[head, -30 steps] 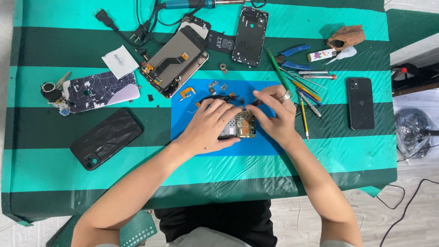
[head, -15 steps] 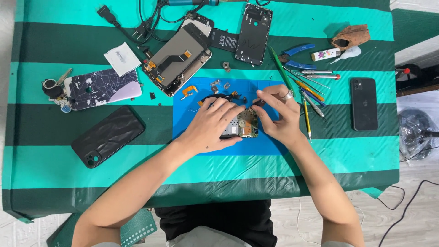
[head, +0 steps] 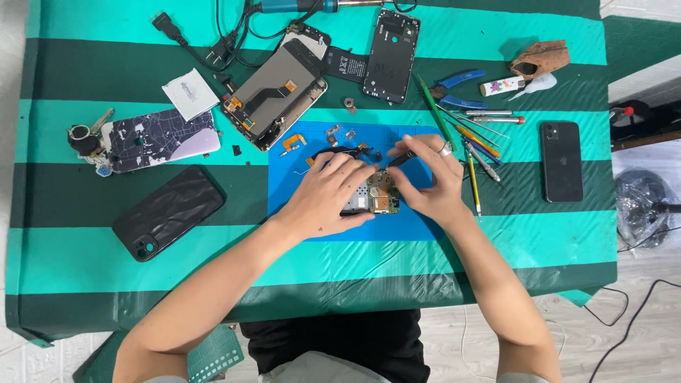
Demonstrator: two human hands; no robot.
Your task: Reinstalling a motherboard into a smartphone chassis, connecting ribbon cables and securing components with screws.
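This is a phone-repair bench, a small workshop by every sign. A table [head: 496,241] under a green striped cloth carries a blue work mat [head: 298,191], and a bare circuit board [head: 379,195] lies on it between the fingers of the two hands. Just beyond the fingertips sit an opened phone body [head: 273,92] and a stripped phone frame [head: 390,53]. Off the right fingers lie screwdrivers [head: 489,117] and blue pliers [head: 450,89]; a soldering iron [head: 312,6] rests at the far edge.
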